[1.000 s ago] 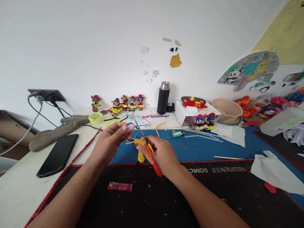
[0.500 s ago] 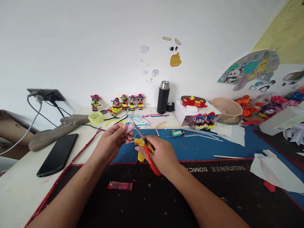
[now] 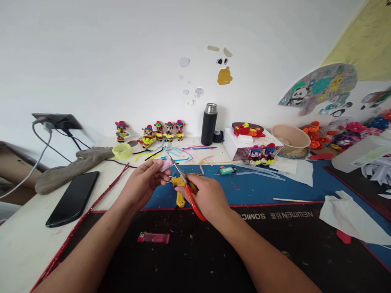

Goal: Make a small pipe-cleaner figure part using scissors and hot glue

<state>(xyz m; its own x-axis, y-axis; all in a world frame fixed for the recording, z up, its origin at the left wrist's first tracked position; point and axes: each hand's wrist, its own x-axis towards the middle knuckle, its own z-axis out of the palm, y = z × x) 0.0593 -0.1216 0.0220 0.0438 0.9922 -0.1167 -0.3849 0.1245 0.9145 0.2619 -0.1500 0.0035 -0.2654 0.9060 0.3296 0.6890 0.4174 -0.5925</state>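
Observation:
Between the fingertips of my left hand (image 3: 148, 179) is a small pale-lilac fuzzy piece (image 3: 165, 165); its exact kind is hard to make out. My right hand (image 3: 207, 195) is closed around the orange handles of a pair of scissors (image 3: 194, 205). The blades point up and left, right beside the lilac piece, and I cannot tell whether they touch it. Behind the scissors lies a yellow glue gun (image 3: 180, 199), partly covered by my right hand. Below my hands a pink lighter (image 3: 153, 237) rests on the black mat (image 3: 171, 268).
Coloured pipe cleaners (image 3: 187, 152) lie scattered at the back, near several small fuzzy dolls (image 3: 148, 136). A black thermos (image 3: 209, 126) stands by a white box (image 3: 230, 146). A phone (image 3: 73, 199) lies left, beside a red cord (image 3: 100, 197). Paper scraps (image 3: 351, 215) are at right.
The whole view has shifted very slightly. Both hands, the lilac piece and the scissors keep nearly the same positions.

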